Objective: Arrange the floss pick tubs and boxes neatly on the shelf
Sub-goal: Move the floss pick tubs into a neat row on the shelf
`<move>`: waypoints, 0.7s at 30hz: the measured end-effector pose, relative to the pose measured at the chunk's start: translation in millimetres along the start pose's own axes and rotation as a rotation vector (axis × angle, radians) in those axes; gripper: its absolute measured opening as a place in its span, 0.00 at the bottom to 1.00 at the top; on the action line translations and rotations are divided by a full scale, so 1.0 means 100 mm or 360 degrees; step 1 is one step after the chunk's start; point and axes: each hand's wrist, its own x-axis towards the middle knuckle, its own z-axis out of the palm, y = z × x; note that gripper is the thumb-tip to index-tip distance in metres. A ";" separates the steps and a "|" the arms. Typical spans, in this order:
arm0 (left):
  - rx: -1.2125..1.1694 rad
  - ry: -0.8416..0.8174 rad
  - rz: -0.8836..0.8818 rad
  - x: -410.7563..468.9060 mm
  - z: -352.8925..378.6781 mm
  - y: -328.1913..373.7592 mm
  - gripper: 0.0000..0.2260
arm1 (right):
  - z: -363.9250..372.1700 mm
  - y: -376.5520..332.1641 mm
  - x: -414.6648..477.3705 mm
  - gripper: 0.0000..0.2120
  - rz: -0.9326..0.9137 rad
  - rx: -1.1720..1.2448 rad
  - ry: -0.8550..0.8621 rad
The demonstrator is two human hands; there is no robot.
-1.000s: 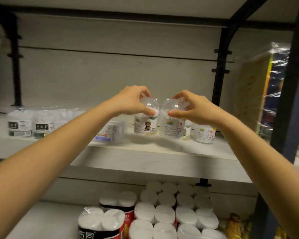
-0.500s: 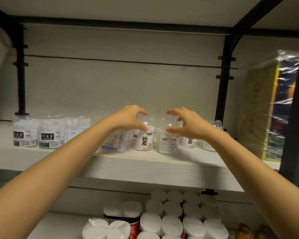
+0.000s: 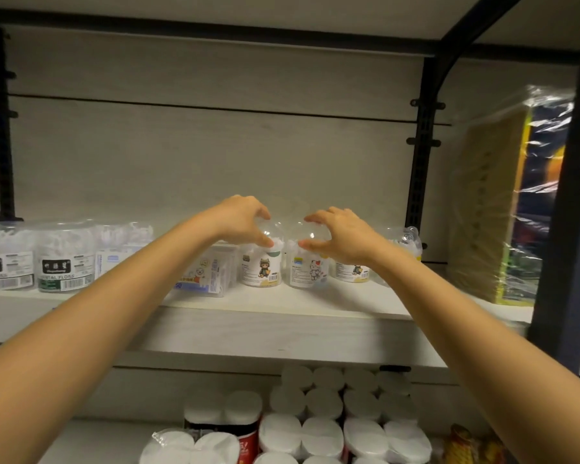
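At the middle of the shelf (image 3: pixel 282 333), the left hand (image 3: pixel 240 217) curls over the clear domed lid of the cat-label tub (image 3: pixel 261 264), thumb and fingertips spread partway around the dome. The right hand (image 3: pixel 340 236) does the same over the bear-label tub (image 3: pixel 307 269) just beside it at three o'clock. Whether each hand presses the plastic or only cups it is hard to tell through the glare. Both tubs stand upright on the board, side by side and nearly touching.

The step in hand looks like squaring this pair into the row. A flat clear box (image 3: pixel 203 271) sits at nine o'clock of the left tub, and two black-label tubs (image 3: pixel 36 262) stand farther out that way. Two more small tubs (image 3: pixel 350 271) lie at three o'clock, behind the right wrist.

Next, the pair probably wants a level nudge to line up fronts, with a light touch so the thin domes do not tip.
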 end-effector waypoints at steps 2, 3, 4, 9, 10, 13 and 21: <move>0.0053 0.0110 0.0027 0.06 -0.02 0.07 0.25 | -0.11 0.09 -0.05 0.27 0.0048 0.0003 0.0076; 0.0032 0.0206 0.0054 0.10 -0.03 0.12 0.23 | -0.18 0.18 -0.07 0.26 0.0087 0.0017 0.0166; -0.0033 0.0296 0.0081 0.14 -0.03 0.19 0.21 | -0.26 0.29 -0.08 0.24 0.0136 0.0033 0.0258; -0.0346 0.0283 0.0174 0.40 0.07 0.63 0.13 | -0.55 0.80 -0.17 0.20 0.0447 0.0092 0.0272; -0.0349 0.0208 0.0188 0.46 0.11 0.70 0.14 | -0.57 0.86 -0.19 0.21 0.0510 0.0102 0.0199; -0.0312 -0.0024 0.0193 0.64 0.23 0.83 0.17 | -0.58 1.02 -0.22 0.26 0.0673 0.0157 -0.0029; -0.0155 -0.0374 0.0147 0.93 0.37 1.04 0.29 | -0.55 1.03 -0.15 0.33 0.0796 0.0214 -0.0319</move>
